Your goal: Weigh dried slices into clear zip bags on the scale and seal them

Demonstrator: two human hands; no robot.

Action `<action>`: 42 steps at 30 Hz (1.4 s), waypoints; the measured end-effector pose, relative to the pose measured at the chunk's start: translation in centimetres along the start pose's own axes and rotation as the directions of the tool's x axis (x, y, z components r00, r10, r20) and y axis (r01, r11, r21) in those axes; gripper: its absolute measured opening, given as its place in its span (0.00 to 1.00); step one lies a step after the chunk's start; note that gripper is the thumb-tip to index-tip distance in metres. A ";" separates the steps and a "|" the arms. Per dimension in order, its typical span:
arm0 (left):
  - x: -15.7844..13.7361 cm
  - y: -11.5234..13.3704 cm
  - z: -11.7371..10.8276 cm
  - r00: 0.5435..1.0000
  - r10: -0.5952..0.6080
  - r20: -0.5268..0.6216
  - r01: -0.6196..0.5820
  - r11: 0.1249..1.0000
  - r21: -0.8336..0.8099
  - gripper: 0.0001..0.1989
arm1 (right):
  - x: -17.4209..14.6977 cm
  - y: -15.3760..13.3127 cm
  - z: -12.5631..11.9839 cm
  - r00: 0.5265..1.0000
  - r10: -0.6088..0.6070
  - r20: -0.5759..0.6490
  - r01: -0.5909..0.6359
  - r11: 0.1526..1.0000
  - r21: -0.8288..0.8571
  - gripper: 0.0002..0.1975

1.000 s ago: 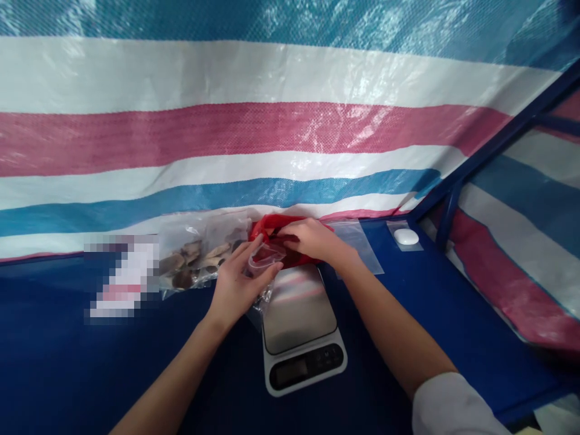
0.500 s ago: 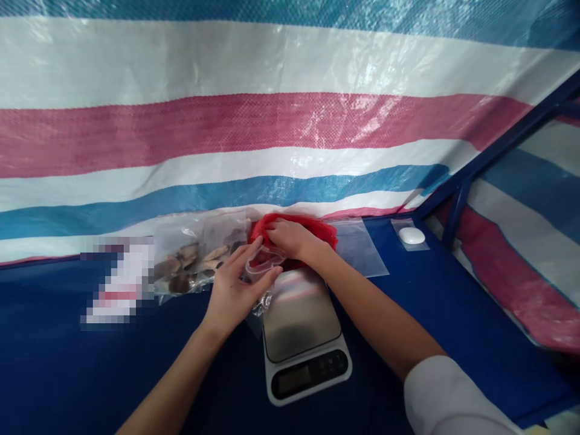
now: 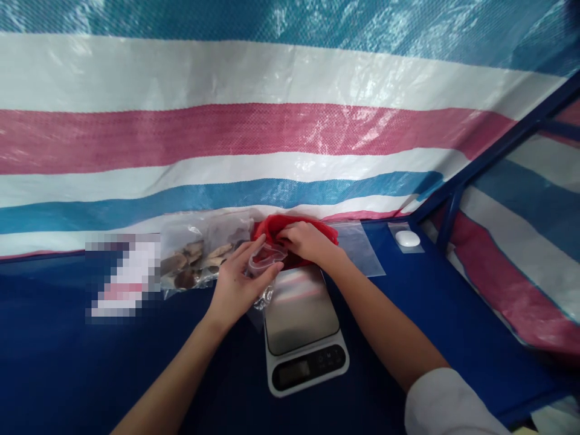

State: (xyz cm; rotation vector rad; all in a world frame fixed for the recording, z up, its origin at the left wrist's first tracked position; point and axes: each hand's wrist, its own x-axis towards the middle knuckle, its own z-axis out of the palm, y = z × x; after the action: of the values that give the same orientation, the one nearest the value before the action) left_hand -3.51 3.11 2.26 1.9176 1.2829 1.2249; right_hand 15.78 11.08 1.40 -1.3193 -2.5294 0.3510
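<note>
The left hand [image 3: 238, 279] grasps a clear plastic bag [image 3: 264, 297], while the right hand [image 3: 307, 241] touches a red mesh bag [image 3: 327, 229], its grip hidden.

The left forearm [image 3: 176, 368], bare, slants up from the bottom edge, left of centre; the right forearm [image 3: 385, 323], also bare, comes in from the lower right, and the two converge. The left grip [image 3: 236, 275] shows its back, index finger [image 3: 250, 249] reaching forward and thumb [image 3: 267, 278] spread apart in a V. The right grip [image 3: 309, 243], slightly farther forward, points leftward, its fingers bent; how tightly they close is unclear. The two grips sit close together.
</note>
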 end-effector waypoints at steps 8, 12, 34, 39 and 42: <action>0.1 0.1 0.1 1.000 -0.012 0.011 0.012 1.000 -0.003 0.27 | -1.1 0.6 0.7 0.999 0.010 -0.052 -0.006 0.997 0.074 0.14; 0.0 -0.1 0.2 1.000 0.013 0.010 -0.013 1.000 0.017 0.28 | -1.5 1.0 0.0 0.996 -0.016 -0.088 0.028 0.990 0.136 0.13; -0.6 0.6 0.8 0.991 0.037 0.131 -0.039 0.999 0.015 0.32 | -5.0 -4.7 -7.0 0.974 -0.226 -0.036 0.227 0.936 0.269 0.11; -0.6 0.3 0.9 0.990 0.054 0.133 -0.058 0.998 0.030 0.33 | -4.7 -4.9 -6.5 0.971 -0.239 0.003 0.234 0.953 0.191 0.12; -0.5 0.1 0.8 0.991 0.058 0.123 -0.063 0.997 0.042 0.34 | -4.6 -5.2 -6.6 0.975 -0.219 0.033 0.208 0.957 0.200 0.12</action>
State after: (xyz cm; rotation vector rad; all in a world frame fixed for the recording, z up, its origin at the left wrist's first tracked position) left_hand -2.80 2.63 1.79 2.0444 1.2069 1.0977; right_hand 16.62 4.97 8.69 -0.9667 -2.5725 0.5798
